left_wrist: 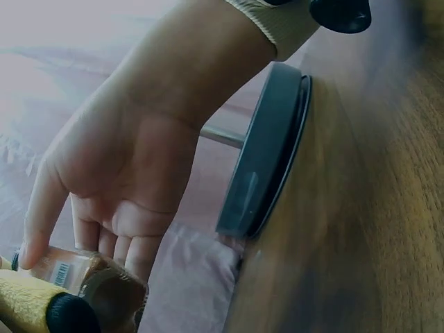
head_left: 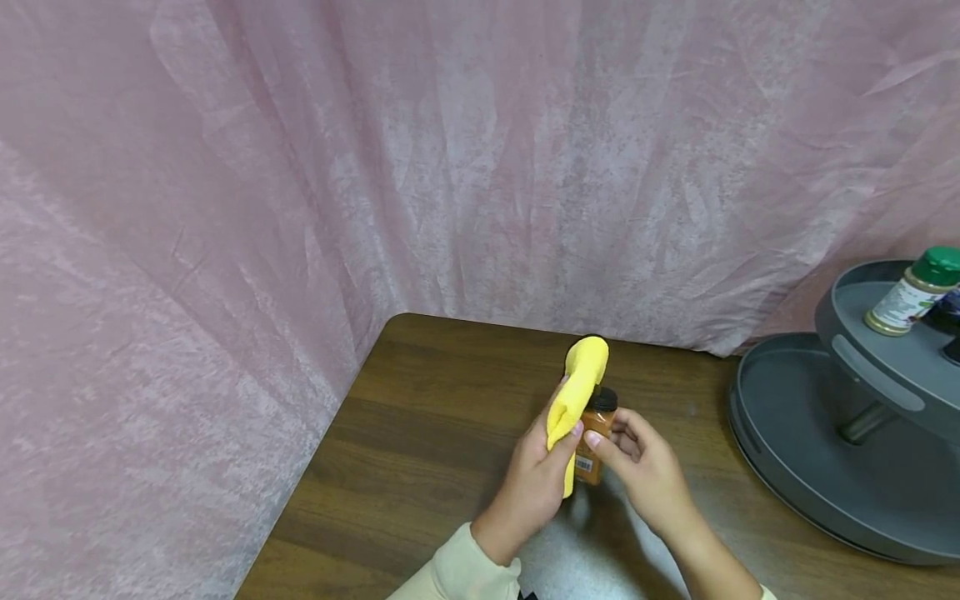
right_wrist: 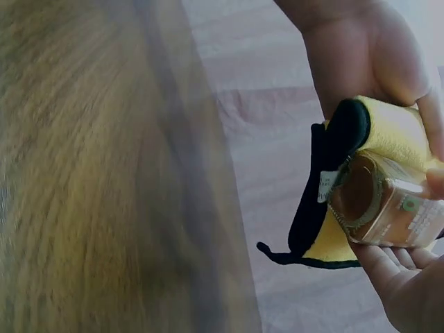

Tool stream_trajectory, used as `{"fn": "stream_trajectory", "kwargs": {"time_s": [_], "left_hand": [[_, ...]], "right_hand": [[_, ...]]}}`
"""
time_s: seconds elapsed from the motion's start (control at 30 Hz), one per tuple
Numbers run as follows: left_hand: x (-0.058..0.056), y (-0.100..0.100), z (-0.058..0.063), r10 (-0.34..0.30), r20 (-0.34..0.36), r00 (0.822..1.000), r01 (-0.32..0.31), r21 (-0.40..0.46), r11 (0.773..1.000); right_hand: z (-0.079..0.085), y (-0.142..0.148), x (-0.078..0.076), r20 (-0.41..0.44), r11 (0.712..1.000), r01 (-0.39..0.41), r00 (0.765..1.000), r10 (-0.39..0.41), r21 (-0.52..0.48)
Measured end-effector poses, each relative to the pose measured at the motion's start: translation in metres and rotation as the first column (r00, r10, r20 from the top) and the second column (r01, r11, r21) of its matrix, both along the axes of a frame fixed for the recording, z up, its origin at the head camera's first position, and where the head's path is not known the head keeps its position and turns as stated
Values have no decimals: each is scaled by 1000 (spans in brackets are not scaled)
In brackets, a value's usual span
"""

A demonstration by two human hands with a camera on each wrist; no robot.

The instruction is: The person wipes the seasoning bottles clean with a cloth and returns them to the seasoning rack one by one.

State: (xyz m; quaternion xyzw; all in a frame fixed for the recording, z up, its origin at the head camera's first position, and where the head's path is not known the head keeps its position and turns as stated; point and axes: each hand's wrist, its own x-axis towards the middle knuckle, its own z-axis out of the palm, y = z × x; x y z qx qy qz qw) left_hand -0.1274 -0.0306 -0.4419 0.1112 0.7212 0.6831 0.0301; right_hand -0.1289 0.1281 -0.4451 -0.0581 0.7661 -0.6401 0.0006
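Note:
My left hand (head_left: 534, 468) grips a folded yellow cloth (head_left: 579, 385) with black edging, which lies against a small spice jar (head_left: 597, 423). The jar is clear, with a black lid (head_left: 603, 399) and orange-brown contents. Thumb and fingers of my right hand (head_left: 662, 482) hold it from the right side, lid up and slightly tilted, above the table. In the left wrist view, the right thumb lies beside a barcode label (left_wrist: 61, 273) on the jar. The right wrist view shows the jar's round base (right_wrist: 357, 191) close against the cloth.
A grey two-tier turntable stand (head_left: 780, 492) stands on the right of the wooden table (head_left: 420, 417). Its upper tier carries a green-capped seasoning bottle (head_left: 911, 300), tilted, and a dark item at the frame's edge. Pink curtain (head_left: 480, 167) hangs behind the table and along its left.

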Motion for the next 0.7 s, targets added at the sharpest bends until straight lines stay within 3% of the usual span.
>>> {"fn": "stream_trajectory", "kwargs": {"time_s": [0.17,0.47,0.7], "left_hand": [[0,1,-2,-3,-52,999,-2,-85,996],[2,3,-3,-57,-147,987,34,-156,987],[3,4,-2,-104,-129,986,80,-177,981]], "right_hand": [[-1,2,-3,24,992,14,1000,-12,-124],[5,12,-8,-11,936,18,1000,-24,-352],[9,17,-10,21,877,89,996,-90,-472]]}}
